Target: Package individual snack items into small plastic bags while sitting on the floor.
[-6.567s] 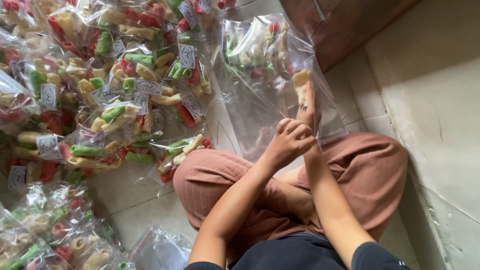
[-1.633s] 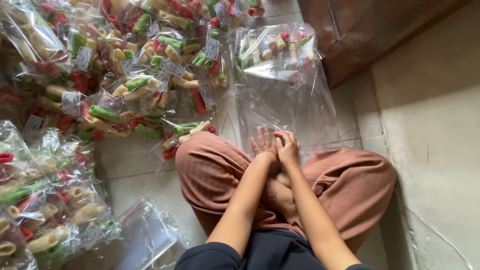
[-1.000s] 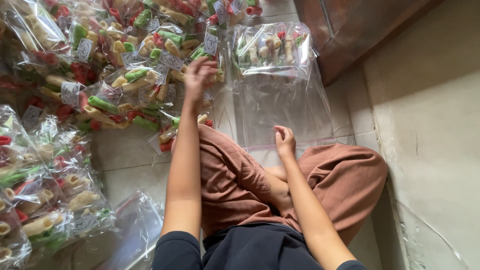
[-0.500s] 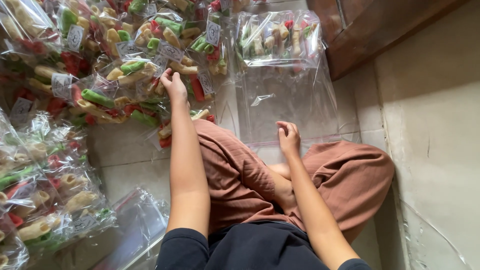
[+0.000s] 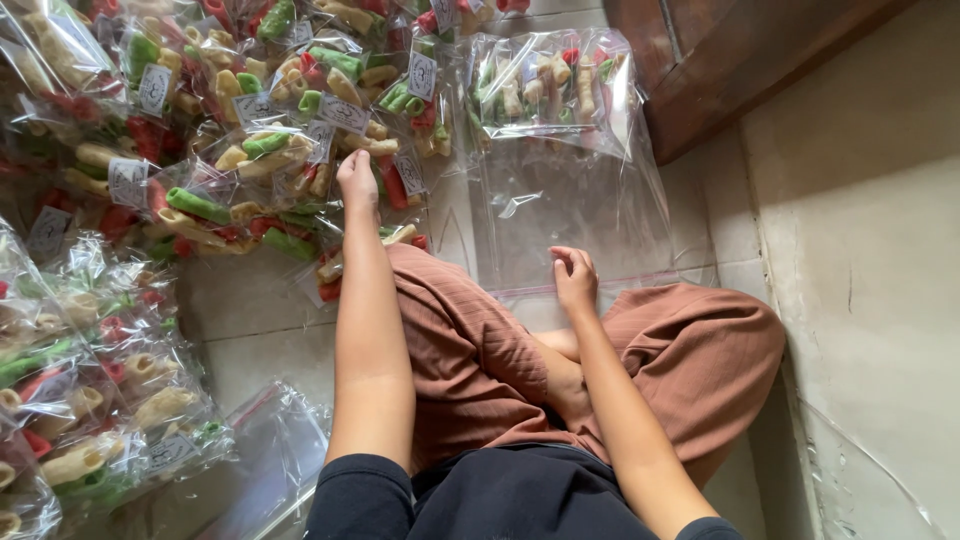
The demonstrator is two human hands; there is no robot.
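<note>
Head view is showing me a floor scene, and I am taking the clear zip bag [image 5: 585, 215] lying flat on the tiles as my landmark. Far to its left, sealed packets of red, green and cream snack sticks [image 5: 90, 400] are piling up near the frame edge, and more of them are spreading in a heap of filled packets [image 5: 240, 110] up and left of the bag. The left hand [image 5: 357, 180] is reaching out over the near edge of that heap, left of the bag, with its fingers curling down onto a packet [image 5: 300, 195]; I cannot tell whether it is actually gripping it or only resting on top (the fingertips are hidden from me). The brown trouser knee [image 5: 470, 340] is sitting just below the bag's lower left corner. The right hand [image 5: 574, 280] is resting at the bag's near edge, by its red zip strip, fingers loosely bent and pinching nothing that I can make out. The bag's far end is holding a small batch of snack sticks [image 5: 540, 85], while its nearer part is lying empty. Right of the bag, a pale wall [image 5: 860, 250] is running alongside.
</note>
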